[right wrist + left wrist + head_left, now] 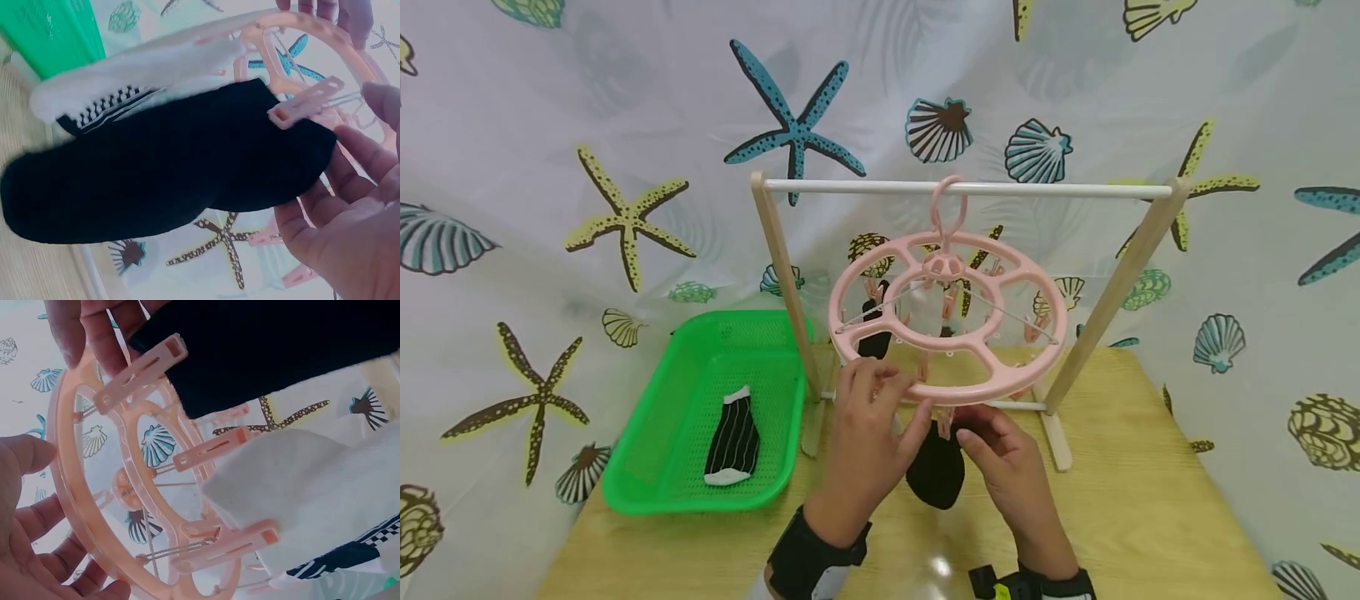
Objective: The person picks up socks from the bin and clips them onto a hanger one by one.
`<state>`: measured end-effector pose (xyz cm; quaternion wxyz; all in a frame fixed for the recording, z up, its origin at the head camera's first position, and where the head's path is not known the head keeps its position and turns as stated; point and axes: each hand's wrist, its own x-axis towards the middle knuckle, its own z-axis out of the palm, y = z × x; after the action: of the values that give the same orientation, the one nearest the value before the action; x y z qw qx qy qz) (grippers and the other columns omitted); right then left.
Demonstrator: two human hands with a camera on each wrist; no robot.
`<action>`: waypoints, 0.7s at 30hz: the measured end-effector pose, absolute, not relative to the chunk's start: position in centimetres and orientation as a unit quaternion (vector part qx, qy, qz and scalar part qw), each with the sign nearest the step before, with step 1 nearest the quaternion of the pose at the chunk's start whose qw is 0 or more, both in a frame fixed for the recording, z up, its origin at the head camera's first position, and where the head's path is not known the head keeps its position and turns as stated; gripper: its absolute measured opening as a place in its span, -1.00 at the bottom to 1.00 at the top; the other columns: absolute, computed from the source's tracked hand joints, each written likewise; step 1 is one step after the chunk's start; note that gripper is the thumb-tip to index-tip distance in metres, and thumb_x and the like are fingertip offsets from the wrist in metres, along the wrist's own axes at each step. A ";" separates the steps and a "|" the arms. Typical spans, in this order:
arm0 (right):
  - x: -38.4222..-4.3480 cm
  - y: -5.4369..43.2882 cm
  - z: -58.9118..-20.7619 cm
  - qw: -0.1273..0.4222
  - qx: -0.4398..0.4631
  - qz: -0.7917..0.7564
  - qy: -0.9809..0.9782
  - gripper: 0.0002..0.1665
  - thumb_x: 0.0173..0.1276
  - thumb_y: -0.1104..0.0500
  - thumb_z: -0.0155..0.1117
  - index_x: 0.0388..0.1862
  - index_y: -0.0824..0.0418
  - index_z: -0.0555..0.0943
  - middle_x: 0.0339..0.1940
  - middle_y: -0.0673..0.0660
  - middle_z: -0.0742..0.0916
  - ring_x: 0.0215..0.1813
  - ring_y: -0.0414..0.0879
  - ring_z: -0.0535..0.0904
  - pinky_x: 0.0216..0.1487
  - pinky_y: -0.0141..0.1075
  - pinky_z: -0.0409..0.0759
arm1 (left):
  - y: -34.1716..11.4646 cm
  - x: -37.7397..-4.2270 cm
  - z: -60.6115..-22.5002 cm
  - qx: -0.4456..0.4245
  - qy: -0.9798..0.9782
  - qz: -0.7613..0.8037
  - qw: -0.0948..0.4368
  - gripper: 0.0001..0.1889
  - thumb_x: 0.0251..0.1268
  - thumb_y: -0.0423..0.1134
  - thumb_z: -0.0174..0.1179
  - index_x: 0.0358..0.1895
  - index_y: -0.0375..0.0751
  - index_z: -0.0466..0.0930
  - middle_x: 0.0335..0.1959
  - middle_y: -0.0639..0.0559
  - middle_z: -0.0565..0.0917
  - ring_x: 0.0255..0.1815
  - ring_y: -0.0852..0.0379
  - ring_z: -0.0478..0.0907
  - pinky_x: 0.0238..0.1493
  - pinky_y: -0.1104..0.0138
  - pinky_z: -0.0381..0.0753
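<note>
A pink round clip hanger (pixel 1022 379) hangs by its hook from a white rail. My left hand (pixel 868 425) holds its front rim, thumb and fingers on either side. Below that rim a black sock (pixel 936 475) dangles from a pink clothespin (pixel 306 103) that bites its edge. My right hand (pixel 1011 462) is at the sock's upper corner, fingertips against the fabric and thumb standing apart from it. A white sock (pixel 281 481) with a black checkered patch hangs from clips next to the black one. Another dark sock (pixel 874 333) hangs at the hanger's left side.
A green basket (pixel 632 467) stands left on the wooden table (pixel 1135 500), with a black-and-white striped sock (pixel 733 442) inside. The rack's wooden posts (pixel 1123 296) flank the hanger, joined by the white rail (pixel 865 187). Behind hangs a sea-patterned cloth (pixel 880 83).
</note>
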<state>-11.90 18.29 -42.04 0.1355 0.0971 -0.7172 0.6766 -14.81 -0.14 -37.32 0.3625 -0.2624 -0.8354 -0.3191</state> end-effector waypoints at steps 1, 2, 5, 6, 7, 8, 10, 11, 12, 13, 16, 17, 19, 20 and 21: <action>-11.9 18.4 -42.0 0.141 0.093 0.668 -0.725 -0.66 0.41 0.40 0.23 0.14 0.43 0.57 0.03 0.28 0.67 0.00 -0.05 0.65 -0.03 -0.36 0.61 | -0.3 -14.9 -37.3 -0.263 -0.834 -0.322 0.362 -0.73 0.19 -0.15 0.42 -0.13 -0.22 0.72 -0.09 -0.10 0.53 0.07 -0.14 0.40 0.08 0.05 0.46; -11.8 18.6 -42.0 0.145 0.092 0.660 -0.731 -0.67 0.41 0.40 0.23 0.14 0.43 0.57 0.05 0.29 0.66 0.02 -0.01 0.64 -0.02 -0.37 0.60 | -0.4 -15.0 -37.3 -0.264 -0.833 -0.324 0.363 -0.73 0.19 -0.15 0.42 -0.13 -0.22 0.72 -0.09 -0.10 0.52 0.08 -0.14 0.39 0.08 0.05 0.46; -11.5 19.1 -42.0 0.161 0.082 0.644 -0.743 -0.71 0.43 0.38 0.22 0.10 0.41 0.60 0.05 0.23 0.67 0.02 -0.04 0.65 -0.04 -0.39 0.58 | -0.8 -15.2 -37.4 -0.268 -0.828 -0.335 0.361 -0.73 0.18 -0.15 0.42 -0.14 -0.23 0.70 -0.06 -0.11 0.52 0.11 -0.15 0.38 0.06 0.04 0.48; -11.3 19.3 -42.0 0.167 0.084 0.646 -0.740 -0.73 0.44 0.39 0.20 0.08 0.42 0.60 0.03 0.21 0.67 0.02 -0.05 0.65 -0.02 -0.39 0.57 | -0.9 -15.2 -37.5 -0.269 -0.826 -0.339 0.361 -0.73 0.18 -0.15 0.42 -0.14 -0.23 0.70 -0.05 -0.12 0.52 0.12 -0.14 0.38 0.05 0.04 0.49; -11.1 19.4 -42.0 0.175 0.083 0.648 -0.737 -0.75 0.45 0.40 0.18 0.07 0.43 0.60 0.01 0.18 0.69 0.01 -0.07 0.65 -0.01 -0.39 0.57 | -1.0 -15.3 -37.5 -0.271 -0.823 -0.345 0.360 -0.73 0.18 -0.15 0.42 -0.14 -0.23 0.70 -0.05 -0.12 0.52 0.13 -0.15 0.38 0.06 0.03 0.49; -11.0 19.6 -42.0 0.185 0.079 0.648 -0.735 -0.77 0.46 0.39 0.16 0.04 0.43 0.61 -0.03 0.15 0.70 0.00 -0.09 0.65 -0.01 -0.40 0.57 | -1.1 -15.4 -37.5 -0.274 -0.820 -0.349 0.361 -0.74 0.18 -0.15 0.41 -0.15 -0.22 0.69 -0.04 -0.13 0.52 0.14 -0.15 0.38 0.07 0.02 0.49; -10.6 19.8 -41.7 0.213 0.068 0.645 -0.731 -0.80 0.47 0.40 0.15 -0.01 0.42 0.63 -0.11 0.09 0.73 0.00 -0.15 0.66 0.01 -0.43 0.56 | -1.3 -15.5 -37.5 -0.280 -0.813 -0.357 0.365 -0.75 0.18 -0.16 0.40 -0.17 -0.23 0.68 -0.04 -0.15 0.52 0.13 -0.15 0.39 0.07 0.01 0.48; -10.4 19.9 -41.5 0.228 0.062 0.641 -0.730 -0.81 0.47 0.40 0.15 -0.03 0.43 0.64 -0.15 0.07 0.74 -0.01 -0.16 0.66 0.01 -0.45 0.56 | -1.4 -15.6 -37.4 -0.284 -0.810 -0.359 0.366 -0.76 0.18 -0.16 0.39 -0.17 -0.22 0.67 -0.04 -0.15 0.52 0.12 -0.16 0.40 0.09 0.00 0.47; -10.1 20.0 -41.4 0.243 0.053 0.641 -0.726 -0.82 0.47 0.40 0.14 -0.05 0.44 0.64 -0.18 0.07 0.74 -0.02 -0.16 0.66 0.01 -0.46 0.55 | -1.5 -15.7 -37.3 -0.288 -0.807 -0.361 0.369 -0.76 0.18 -0.17 0.39 -0.18 -0.23 0.67 -0.04 -0.15 0.52 0.12 -0.16 0.40 0.10 -0.01 0.46; -9.9 20.0 -41.1 0.260 0.041 0.637 -0.725 -0.83 0.47 0.40 0.14 -0.08 0.44 0.64 -0.20 0.07 0.74 -0.04 -0.16 0.67 0.00 -0.47 0.55 | -1.5 -15.7 -37.2 -0.292 -0.804 -0.362 0.370 -0.76 0.17 -0.17 0.39 -0.18 -0.23 0.67 -0.05 -0.15 0.52 0.12 -0.16 0.41 0.11 -0.01 0.44; -9.5 20.3 -40.4 0.300 0.004 0.632 -0.714 -0.82 0.49 0.38 0.13 -0.10 0.46 0.64 -0.21 0.10 0.74 -0.09 -0.14 0.66 -0.03 -0.47 0.55 | -1.8 -15.7 -37.0 -0.298 -0.802 -0.359 0.371 -0.76 0.17 -0.17 0.39 -0.18 -0.25 0.68 -0.06 -0.13 0.53 0.11 -0.16 0.42 0.14 0.00 0.43; -9.5 20.5 -40.3 0.308 -0.011 0.635 -0.709 -0.81 0.50 0.36 0.12 -0.10 0.47 0.63 -0.20 0.13 0.73 -0.07 -0.12 0.64 -0.02 -0.47 0.53 | -1.8 -15.7 -36.9 -0.299 -0.803 -0.358 0.371 -0.75 0.17 -0.17 0.39 -0.17 -0.25 0.69 -0.07 -0.12 0.54 0.11 -0.15 0.42 0.15 0.01 0.43; -9.6 20.8 -40.0 0.315 -0.045 0.632 -0.706 -0.76 0.54 0.29 0.09 -0.05 0.44 0.63 -0.13 0.13 0.72 -0.03 -0.10 0.60 0.00 -0.44 0.50 | -2.0 -15.8 -36.8 -0.302 -0.803 -0.356 0.372 -0.75 0.16 -0.18 0.40 -0.18 -0.26 0.69 -0.09 -0.12 0.54 0.09 -0.15 0.43 0.14 0.02 0.43; -9.7 21.0 -39.9 0.311 -0.061 0.628 -0.711 -0.73 0.56 0.24 0.08 0.01 0.38 0.64 -0.06 0.10 0.71 0.03 -0.11 0.58 0.01 -0.41 0.48 | -2.0 -15.8 -36.8 -0.304 -0.803 -0.354 0.372 -0.75 0.15 -0.18 0.40 -0.19 -0.25 0.69 -0.09 -0.12 0.54 0.08 -0.15 0.43 0.14 0.02 0.43; -9.9 21.3 -39.9 0.303 -0.071 0.619 -0.721 -0.69 0.58 0.18 0.05 0.10 0.31 0.63 0.04 0.07 0.69 0.12 -0.13 0.54 0.08 -0.36 0.46 | -2.1 -15.8 -36.7 -0.306 -0.803 -0.352 0.372 -0.75 0.15 -0.18 0.39 -0.18 -0.25 0.69 -0.10 -0.12 0.54 0.07 -0.14 0.43 0.14 0.02 0.43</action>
<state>-9.90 21.25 -39.90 0.3035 -0.0715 -0.7209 0.6190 -15.85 -2.11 -36.75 0.3722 -0.3055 -0.8026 -0.3520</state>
